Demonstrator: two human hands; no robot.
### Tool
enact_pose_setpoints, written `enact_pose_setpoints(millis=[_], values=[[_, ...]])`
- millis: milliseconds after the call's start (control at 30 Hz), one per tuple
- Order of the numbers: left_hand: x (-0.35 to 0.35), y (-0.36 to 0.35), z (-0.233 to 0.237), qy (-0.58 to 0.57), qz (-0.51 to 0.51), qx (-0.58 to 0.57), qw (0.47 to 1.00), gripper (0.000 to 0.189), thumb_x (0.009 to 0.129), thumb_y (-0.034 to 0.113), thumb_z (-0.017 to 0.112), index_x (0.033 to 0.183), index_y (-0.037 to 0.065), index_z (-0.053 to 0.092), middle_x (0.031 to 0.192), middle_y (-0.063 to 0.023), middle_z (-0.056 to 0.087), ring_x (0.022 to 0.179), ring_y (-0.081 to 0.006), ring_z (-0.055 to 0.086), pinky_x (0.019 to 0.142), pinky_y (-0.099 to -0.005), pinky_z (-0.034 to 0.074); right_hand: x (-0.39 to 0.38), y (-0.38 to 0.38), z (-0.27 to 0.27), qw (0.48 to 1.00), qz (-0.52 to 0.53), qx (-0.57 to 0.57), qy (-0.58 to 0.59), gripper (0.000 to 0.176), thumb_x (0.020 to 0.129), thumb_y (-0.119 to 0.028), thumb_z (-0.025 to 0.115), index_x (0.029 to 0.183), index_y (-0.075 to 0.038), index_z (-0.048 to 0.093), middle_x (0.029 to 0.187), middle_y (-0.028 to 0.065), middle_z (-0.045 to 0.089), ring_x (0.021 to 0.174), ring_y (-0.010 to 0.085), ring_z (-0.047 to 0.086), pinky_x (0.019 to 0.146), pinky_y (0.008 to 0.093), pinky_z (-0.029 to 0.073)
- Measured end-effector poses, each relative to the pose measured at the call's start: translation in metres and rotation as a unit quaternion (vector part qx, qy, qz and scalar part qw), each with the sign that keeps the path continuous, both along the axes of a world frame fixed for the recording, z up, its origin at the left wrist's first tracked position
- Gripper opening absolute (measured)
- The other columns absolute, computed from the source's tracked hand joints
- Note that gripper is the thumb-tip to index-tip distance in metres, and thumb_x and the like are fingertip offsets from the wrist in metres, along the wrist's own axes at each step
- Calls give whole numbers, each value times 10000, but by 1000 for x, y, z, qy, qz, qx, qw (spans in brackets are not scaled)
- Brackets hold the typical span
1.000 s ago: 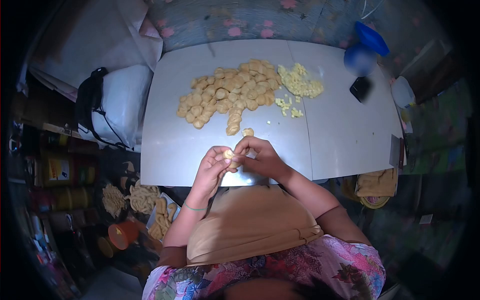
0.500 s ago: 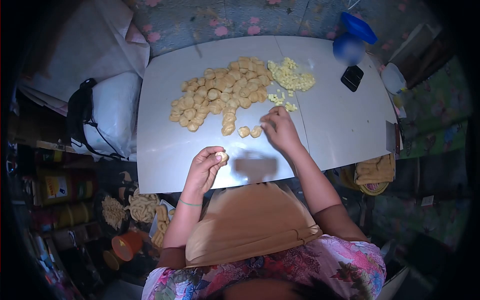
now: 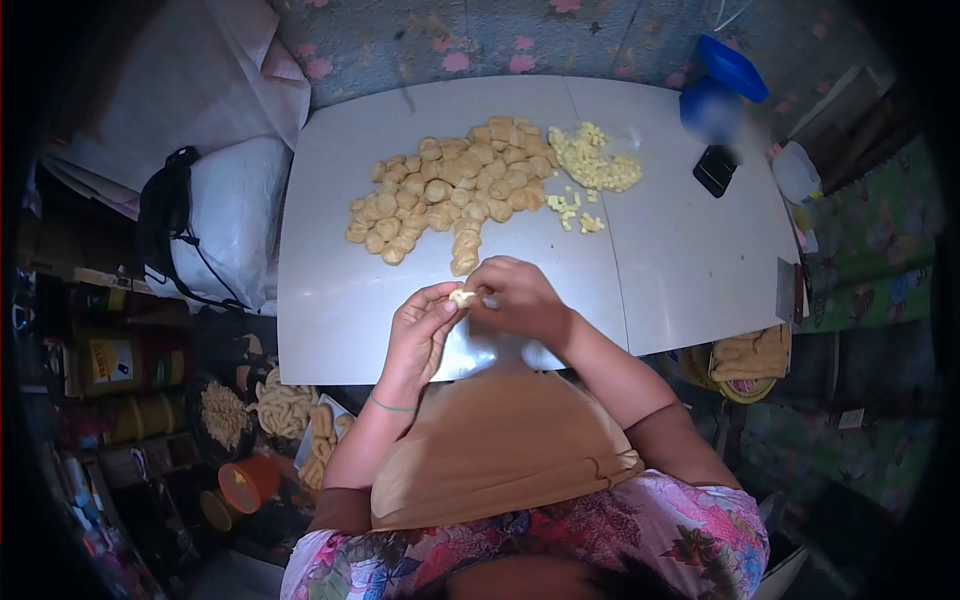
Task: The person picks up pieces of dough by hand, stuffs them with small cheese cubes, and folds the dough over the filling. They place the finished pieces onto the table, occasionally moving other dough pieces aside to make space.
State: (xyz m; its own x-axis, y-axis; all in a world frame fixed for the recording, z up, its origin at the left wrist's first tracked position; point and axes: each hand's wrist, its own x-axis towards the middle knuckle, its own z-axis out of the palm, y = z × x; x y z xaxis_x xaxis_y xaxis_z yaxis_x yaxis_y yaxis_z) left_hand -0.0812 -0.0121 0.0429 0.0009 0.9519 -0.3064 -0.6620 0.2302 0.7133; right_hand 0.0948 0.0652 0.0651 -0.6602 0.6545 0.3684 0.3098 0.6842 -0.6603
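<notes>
A small piece of dough [image 3: 462, 298] is pinched between the thumb and fingers of my left hand [image 3: 425, 325], low over the table's front part. A pale spot shows on its top. My right hand [image 3: 522, 298] meets it from the other side, its fingertips bunched at the dough's edge; whether they also hold something small is hidden. Just beyond my hands, a short row of dough pieces [image 3: 466, 246] runs back to a large heap of dough balls [image 3: 450, 180]. Loose pale yellow cubes, likely cheese [image 3: 565, 205], lie right of the heap.
A clear bag of yellow cubes [image 3: 600, 165] rests on the white table [image 3: 680, 270]. A black box-like object [image 3: 716, 170] and a blue container [image 3: 708, 108] stand at the back right. A wrapped white bundle [image 3: 225, 220] sits left of the table, with an orange container [image 3: 248, 484] below.
My right hand has come from beside the two separate dough pieces to the dough in my left hand, now blocking those pieces from view. My left hand has risen slightly towards it.
</notes>
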Motion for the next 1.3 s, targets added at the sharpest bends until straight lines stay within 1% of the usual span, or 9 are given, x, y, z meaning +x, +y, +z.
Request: enact_pose_setpoints(millis=[167,333,500,700,767,900,1100,1167,1300], values=[[-9,0,-14,28,23,19,999,247,851,-105,561,1091,-45,569,1017,-155,648,921,-192,648,828,-281,535,-15,-4,-2,999,16,-45,2,99,765,-98,705,860,-80,684,774,64,635,700,214,602,660,312,492],[-28,-5,-24,8,23,-31,999,232,843,-126,504,1046,-35,570,994,-158,638,922,-219,647,853,-299,535,-9,28,-30,939,-55,-328,82,172,783,-110,710,951,-74,707,843,40,599,753,163,582,678,278,470],[-36,-7,-13,-21,34,-41,998,207,843,-97,504,1026,-31,574,1068,-173,604,869,-222,650,815,-323,559,-20,53,-53,987,-39,-44,-149,168,746,-98,678,912,-84,699,953,81,573,911,264,579,781,365,466],[-52,-10,-29,94,-65,-58,992,202,843,-86,466,987,-34,599,1148,-179,560,874,-253,649,764,-356,571,-34,66,-52,986,-2,23,-163,244,724,-89,658,965,-91,622,1019,90,559,924,306,560,805,400,459],[-52,-8,-38,156,-93,-40,983,226,831,-87,462,983,-34,621,1186,-165,543,944,-263,633,819,-369,549,-32,72,-58,1000,16,-4,-19,235,745,-65,661,968,-73,587,980,79,569,873,254,573,765,351,464],[-41,-3,-34,349,-183,70,916,237,796,-7,557,1008,-17,663,1268,-133,510,1199,-297,497,978,-405,436,-18,64,-24,882,-111,-429,159,188,792,-15,665,919,-44,530,908,41,584,821,130,590,708,252,463],[-33,7,-5,617,-228,252,710,536,743,189,737,1219,8,568,1366,-157,467,1355,-322,341,1103,-409,294,-2,49,-8,800,-76,-477,356,292,828,15,664,1107,-23,588,913,43,619,831,133,635,696,274,560],[-21,22,11,467,-108,122,869,652,738,224,757,1294,3,499,1347,-176,491,1368,-325,321,1109,-413,273,0,43,-6,772,-35,-516,370,297,830,23,658,1118,-21,597,924,59,629,826,148,645,681,283,577],[-17,57,19,408,-88,253,873,543,857,183,652,1322,-14,452,1167,-144,597,1210,-273,486,997,-377,392,-4,37,5,751,12,-528,395,291,823,43,653,1105,-16,613,937,81,641,816,174,660,677,297,582]])
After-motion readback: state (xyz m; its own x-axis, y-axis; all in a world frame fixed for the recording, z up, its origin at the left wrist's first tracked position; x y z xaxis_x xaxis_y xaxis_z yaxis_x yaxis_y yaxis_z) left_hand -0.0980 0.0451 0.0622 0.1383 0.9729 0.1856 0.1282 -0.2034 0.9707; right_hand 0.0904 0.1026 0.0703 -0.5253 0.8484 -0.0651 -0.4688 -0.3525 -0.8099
